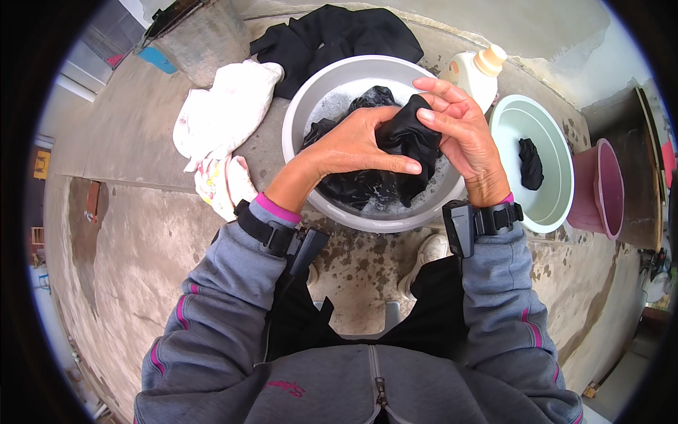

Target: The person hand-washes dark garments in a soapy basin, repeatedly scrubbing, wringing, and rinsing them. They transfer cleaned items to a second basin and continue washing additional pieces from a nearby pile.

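A wet black cloth (407, 132) is stretched between my hands above a round grey basin (297, 114). My left hand (352, 140) grips its left side, thumb in front and the other fingers hidden behind the fabric. At its upper right edge, my right hand (460, 127) pinches the cloth between thumb and fingers. More soaked black fabric (344, 185) lies below in the basin, surrounded by sudsy water (339, 98). Whether the held cloth and the fabric in the water are one piece, I cannot tell.
Dry-looking black clothing (344, 34) lies behind the basin. White cloth (225, 108) and a patterned cloth (225, 183) lie left. To the right stand a detergent bottle (471, 77), a pale green basin (548, 204) holding a small black cloth (531, 164), and a pink bucket (593, 196).
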`<state>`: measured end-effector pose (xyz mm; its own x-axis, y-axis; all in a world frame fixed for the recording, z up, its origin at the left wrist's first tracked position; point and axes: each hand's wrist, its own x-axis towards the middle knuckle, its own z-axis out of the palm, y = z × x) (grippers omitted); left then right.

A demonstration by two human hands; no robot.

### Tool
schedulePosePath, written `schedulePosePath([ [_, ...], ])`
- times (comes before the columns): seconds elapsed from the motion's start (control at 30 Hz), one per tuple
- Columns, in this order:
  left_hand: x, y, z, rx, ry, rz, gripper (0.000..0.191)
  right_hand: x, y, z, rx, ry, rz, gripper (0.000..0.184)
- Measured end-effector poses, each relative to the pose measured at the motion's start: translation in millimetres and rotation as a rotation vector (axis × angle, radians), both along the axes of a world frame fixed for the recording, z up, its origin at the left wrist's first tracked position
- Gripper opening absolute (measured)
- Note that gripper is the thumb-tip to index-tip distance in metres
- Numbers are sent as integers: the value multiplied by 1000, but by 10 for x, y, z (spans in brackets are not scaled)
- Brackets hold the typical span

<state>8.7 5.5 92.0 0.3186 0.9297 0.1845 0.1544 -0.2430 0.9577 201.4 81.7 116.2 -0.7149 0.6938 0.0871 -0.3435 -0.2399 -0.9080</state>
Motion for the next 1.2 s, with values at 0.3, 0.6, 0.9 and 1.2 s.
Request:
schedulePosePath([
  [0.3, -124, -39, -27, -531, -858, 82, 42, -22, 88, -590, 326, -717, 188, 49],
  [0.6, -338, 156, -366, -479, -371, 640, 29, 150, 407, -1182, 266, -719, -95, 67],
  [0.9, 132, 92, -961, 12, 1050, 296, 47, -18, -10, -1560, 724, -1521, 428, 98],
  [1.2, 196, 36, -80, -210, -554, 553, 17, -85, 145, -1642, 376, -863, -17, 52],
])
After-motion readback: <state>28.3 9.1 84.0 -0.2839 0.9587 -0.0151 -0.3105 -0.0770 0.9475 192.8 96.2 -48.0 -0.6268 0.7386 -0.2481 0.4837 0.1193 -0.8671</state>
